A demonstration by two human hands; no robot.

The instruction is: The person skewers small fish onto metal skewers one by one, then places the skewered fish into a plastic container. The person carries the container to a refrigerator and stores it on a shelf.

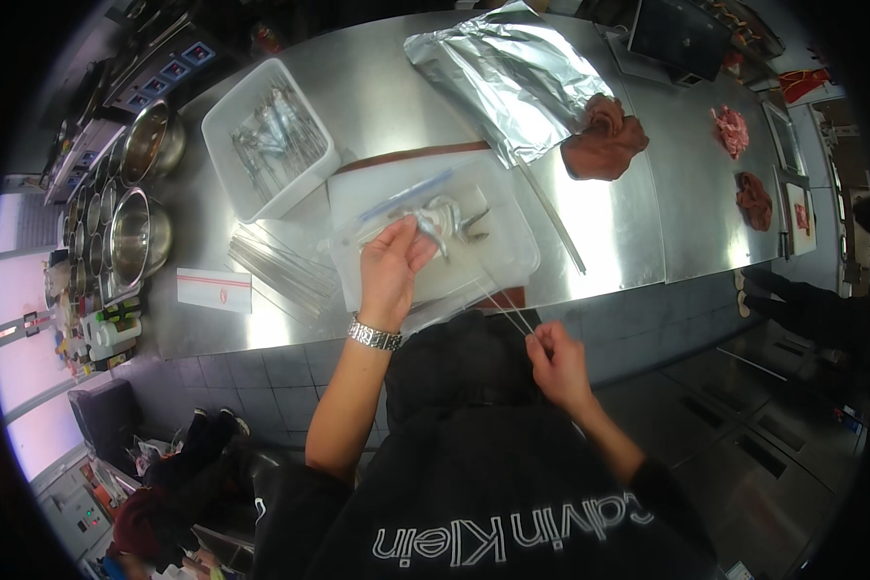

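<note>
My left hand [393, 268], with a metal watch on its wrist, is over a translucent plastic tub [518, 254]. Its thumb and fingers pinch a small silvery fish [428, 226], partly covered by the fingertips. Several more small fish [467, 221] lie in the tub just beyond it. Close to my body, my right hand [560, 359] grips the near ends of two thin metal skewers [504, 301]. Their far ends point towards the tub; whether they touch it I cannot tell. Beneath the tub is a white cutting board [348, 188].
A white bin [217, 163] of skewered fish stands at the far left. Loose skewers [283, 264] and a printed paper packet [214, 290] lie nearer. Foil [507, 72], a brown cloth [605, 141] and more skewers [551, 210] are to the right. Steel bowls [139, 235] line the left.
</note>
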